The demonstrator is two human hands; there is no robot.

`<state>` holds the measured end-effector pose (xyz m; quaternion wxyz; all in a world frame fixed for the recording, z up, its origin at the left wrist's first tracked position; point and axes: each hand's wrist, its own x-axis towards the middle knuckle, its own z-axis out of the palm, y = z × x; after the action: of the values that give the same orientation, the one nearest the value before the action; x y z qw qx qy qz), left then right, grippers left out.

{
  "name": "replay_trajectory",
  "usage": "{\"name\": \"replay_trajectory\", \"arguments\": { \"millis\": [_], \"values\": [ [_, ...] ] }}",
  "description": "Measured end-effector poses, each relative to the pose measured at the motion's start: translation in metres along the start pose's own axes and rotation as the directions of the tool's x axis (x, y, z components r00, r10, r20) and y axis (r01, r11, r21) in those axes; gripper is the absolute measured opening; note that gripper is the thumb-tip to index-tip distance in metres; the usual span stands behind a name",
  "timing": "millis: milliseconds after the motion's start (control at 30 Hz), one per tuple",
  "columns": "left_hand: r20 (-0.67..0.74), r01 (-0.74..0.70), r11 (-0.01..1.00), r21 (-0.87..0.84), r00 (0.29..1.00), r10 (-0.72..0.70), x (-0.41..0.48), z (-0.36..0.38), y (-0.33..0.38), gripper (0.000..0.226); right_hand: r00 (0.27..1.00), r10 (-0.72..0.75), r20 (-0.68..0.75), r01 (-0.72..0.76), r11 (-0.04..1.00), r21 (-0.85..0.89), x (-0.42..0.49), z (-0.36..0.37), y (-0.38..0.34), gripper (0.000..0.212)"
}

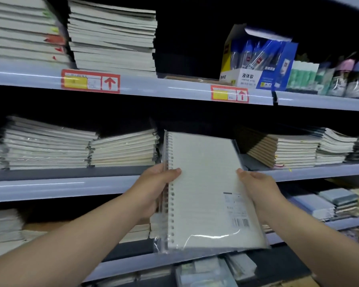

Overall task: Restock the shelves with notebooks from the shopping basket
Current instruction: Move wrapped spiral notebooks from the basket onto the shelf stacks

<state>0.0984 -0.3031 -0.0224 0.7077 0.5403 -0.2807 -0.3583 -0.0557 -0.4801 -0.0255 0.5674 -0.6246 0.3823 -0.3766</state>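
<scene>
Reaching forward and up with both bare forearms, wrists well apart. Gripping the coil edge of a spiral notebook (203,183) with the left hand (153,183), thumb laid on the cover; pinching the opposite edge with the right hand (259,187). Holding it upright, slightly tilted, between the hands before a grey shelf (50,187). Wrapped in glossy clear film, cream and ruled, with a barcode label (236,210) by the right wrist. Flanked by flat paper stacks (122,148) beyond each hand.
</scene>
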Motion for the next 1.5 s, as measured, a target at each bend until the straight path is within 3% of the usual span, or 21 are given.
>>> {"name": "replay_trajectory", "arguments": {
  "millis": [100,233,367,433,567,667,800,933,1067,1233,1333,1500],
  "values": [
    [0.012,0.036,0.999,0.001,0.999,-0.036,0.008,0.007,-0.001,0.026,0.997,0.066,0.040,-0.068,0.996,0.057,0.021,0.003,-0.006,0.039],
    [-0.101,0.044,0.999,0.015,0.994,-0.042,0.025,0.017,0.000,0.019,0.993,0.087,0.084,-0.094,0.992,0.079,0.044,0.003,-0.012,0.018],
    [-0.185,0.080,0.997,-0.018,0.979,-0.082,0.039,0.027,0.001,0.010,0.988,0.053,0.146,-0.073,0.988,0.135,0.061,0.000,-0.012,0.052],
    [-0.217,0.103,0.995,-0.010,0.971,-0.103,0.047,0.028,0.002,0.011,0.988,0.008,0.154,-0.019,0.997,0.069,0.064,-0.002,-0.012,0.054],
    [-0.249,0.183,0.983,-0.010,0.952,-0.179,0.060,0.034,0.004,0.020,0.975,-0.059,0.213,0.082,0.992,-0.098,0.066,-0.013,-0.012,0.026],
    [-0.264,0.236,0.971,-0.035,0.935,-0.237,0.070,0.039,0.008,0.024,0.949,-0.112,0.294,0.179,0.961,-0.211,0.069,-0.021,-0.012,0.018],
    [-0.321,0.263,0.962,-0.068,0.908,-0.270,0.082,0.043,0.013,0.022,0.872,-0.154,0.465,0.331,0.885,-0.327,0.074,-0.027,-0.012,0.022],
    [-0.401,0.260,0.964,-0.046,0.879,-0.256,0.089,0.038,0.017,0.020,0.738,-0.182,0.650,0.484,0.814,-0.322,0.078,-0.030,-0.004,0.035],
    [-0.426,0.254,0.966,-0.046,0.870,-0.249,0.097,0.035,0.014,0.020,0.620,-0.271,0.736,0.703,0.607,-0.369,0.086,-0.029,0.006,0.038],
    [-0.442,0.218,0.971,-0.098,0.865,-0.238,0.106,0.037,0.008,0.016,0.532,-0.385,0.755,0.839,0.360,-0.408,0.100,-0.021,0.013,0.032],
    [-0.448,0.168,0.983,-0.079,0.874,-0.185,0.110,0.037,0.007,0.014,0.519,-0.432,0.738,0.852,0.329,-0.407,0.108,-0.013,0.014,0.031],
    [-0.453,0.118,0.986,-0.118,0.877,-0.159,0.110,0.042,0.002,0.008,0.528,-0.474,0.705,0.846,0.362,-0.391,0.123,0.008,0.008,0.022]
  ]
}}
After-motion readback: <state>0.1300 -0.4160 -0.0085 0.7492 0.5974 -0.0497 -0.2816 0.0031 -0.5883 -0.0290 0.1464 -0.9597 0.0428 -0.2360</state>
